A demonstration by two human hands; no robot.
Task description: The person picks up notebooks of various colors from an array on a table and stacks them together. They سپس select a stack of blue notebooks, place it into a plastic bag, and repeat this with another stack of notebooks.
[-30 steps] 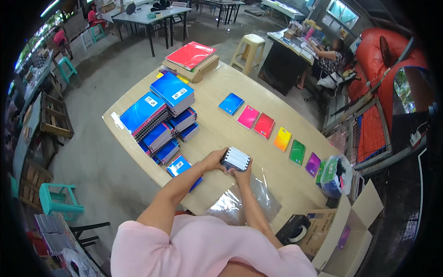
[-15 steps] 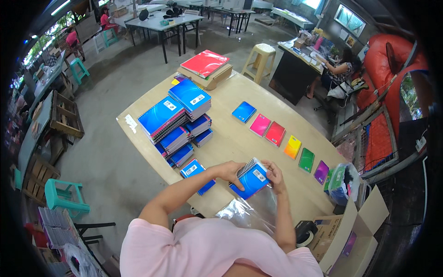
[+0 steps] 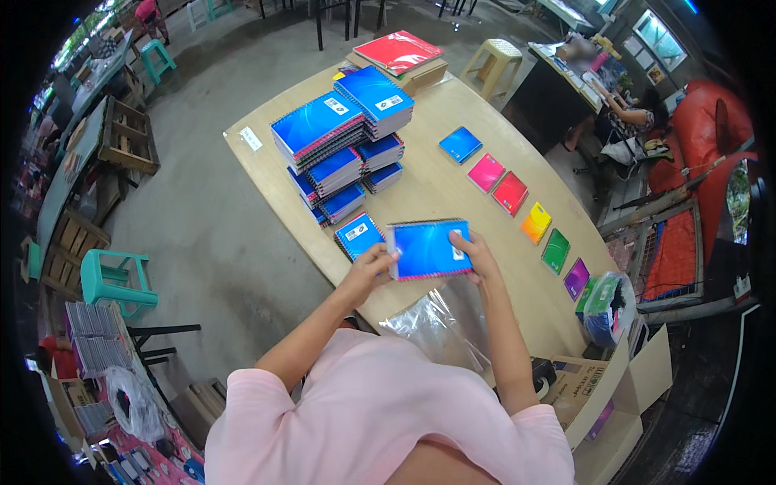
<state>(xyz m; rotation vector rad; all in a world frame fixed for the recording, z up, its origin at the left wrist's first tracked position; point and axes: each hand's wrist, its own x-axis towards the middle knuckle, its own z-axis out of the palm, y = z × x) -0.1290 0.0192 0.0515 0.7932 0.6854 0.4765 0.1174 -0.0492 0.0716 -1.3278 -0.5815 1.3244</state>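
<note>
Over the table's near edge, a small stack of blue spiral notebooks (image 3: 426,247) is held level between my two hands. My left hand (image 3: 370,273) closes on its left end. At the other end, my right hand (image 3: 478,255) grips with the thumb on the top cover, beside a white label. Pink coils run along the near side of the stack. Another blue notebook (image 3: 359,235) lies on the table just beyond my left hand. Clear plastic bags (image 3: 440,319) lie below the held stack, close to my body.
Tall piles of blue notebooks (image 3: 319,129) stand at the table's far left, before a red pack (image 3: 398,52) on cardboard. Single coloured notebooks (image 3: 510,193) line the right side. A roll of plastic (image 3: 608,309), an open carton (image 3: 618,388) and a tape dispenser (image 3: 542,374) sit near right.
The notebooks have turned from slanted to level, with the coil side now towards me. My left hand moved from the top cover to the left end. The view has shifted.
</note>
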